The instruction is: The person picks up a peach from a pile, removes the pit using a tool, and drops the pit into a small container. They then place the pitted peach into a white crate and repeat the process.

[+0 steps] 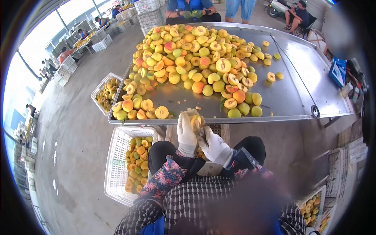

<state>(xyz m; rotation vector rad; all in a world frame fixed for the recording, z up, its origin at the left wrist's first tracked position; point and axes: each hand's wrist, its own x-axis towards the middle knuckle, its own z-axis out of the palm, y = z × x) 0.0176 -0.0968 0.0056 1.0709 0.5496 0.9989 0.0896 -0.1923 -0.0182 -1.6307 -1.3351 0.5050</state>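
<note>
My left hand point(187, 133), in a white glove, is closed around a yellow peach piece point(196, 122) just off the front edge of the metal table point(176, 96). My right hand point(216, 147), also gloved in white, is closed on a small dark tool point(203, 135) touching the peach; the tool's shape is mostly hidden. Beyond the hands, a large heap of whole and halved peaches point(188, 58) covers the left and middle of the table. Peach halves point(161, 112) lie near the front edge, left of my hands.
A white crate point(117, 168) partly filled with peach halves stands at my left. Another crate point(94, 94) is beside the table's left edge. Between my knees is a crate point(225, 133). A person's gloved hands point(192, 14) are across the table. Someone sits point(299, 17) at the back right.
</note>
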